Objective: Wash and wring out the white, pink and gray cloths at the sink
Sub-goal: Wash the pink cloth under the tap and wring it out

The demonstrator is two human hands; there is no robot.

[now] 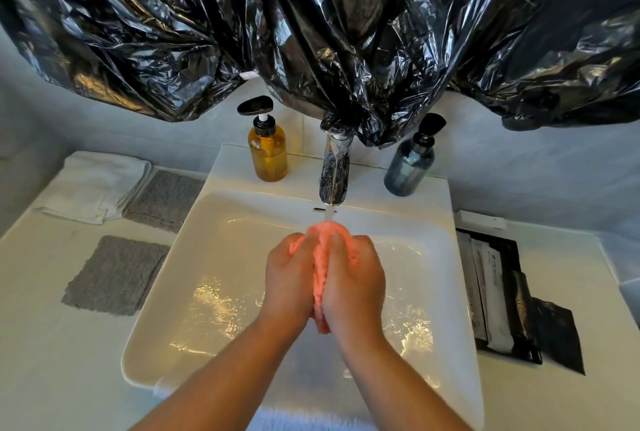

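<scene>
1. Most of the pink cloth (320, 268) is buried between left hand (289, 278) and right hand (356, 281).
2. Top of the faucet (334, 176) vanishes under black plastic (311, 32).
3. Print on the packets (491, 292): too tiny to read.
4. Bottom edge: blurry pale thing (304, 422), possibly a towel.

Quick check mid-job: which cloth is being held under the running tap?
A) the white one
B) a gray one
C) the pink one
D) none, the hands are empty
C: the left hand and right hand grip the pink cloth under the faucet stream, while the white cloth, near gray cloth and far gray cloth lie on the counter.
</scene>
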